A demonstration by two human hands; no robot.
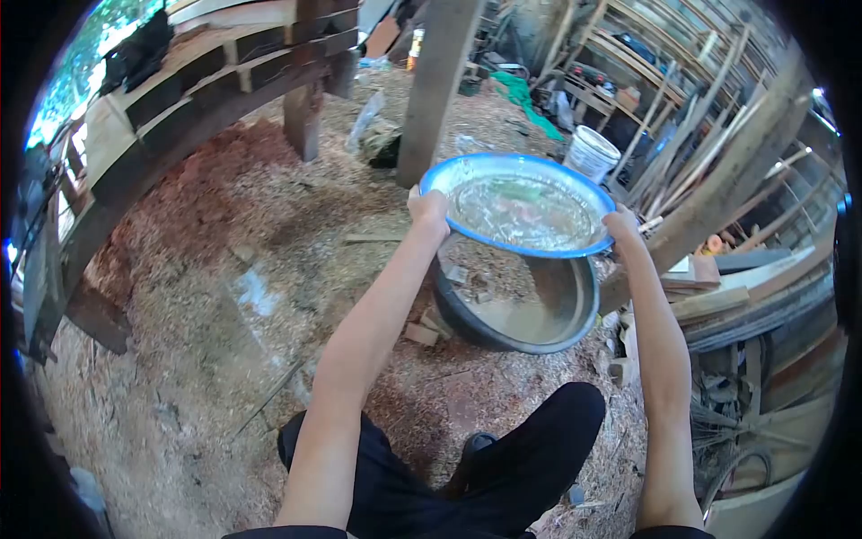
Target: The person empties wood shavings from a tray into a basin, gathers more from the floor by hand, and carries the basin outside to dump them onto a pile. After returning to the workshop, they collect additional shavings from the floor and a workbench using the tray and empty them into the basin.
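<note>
1. A round blue-rimmed basin of clear water (525,211) is held level so nothing spills.
2. Left hand (429,208) and right hand (621,223) clamp opposite rims, balancing it.
3. It hangs above a grey metal bowl (525,314) on the sawdust floor (224,314).

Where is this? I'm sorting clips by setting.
Probably a rough woodworking shed: sawdust covers the ground, timber lengths lean at right, and both hands hold a blue-rimmed basin over a metal bowl.
</note>
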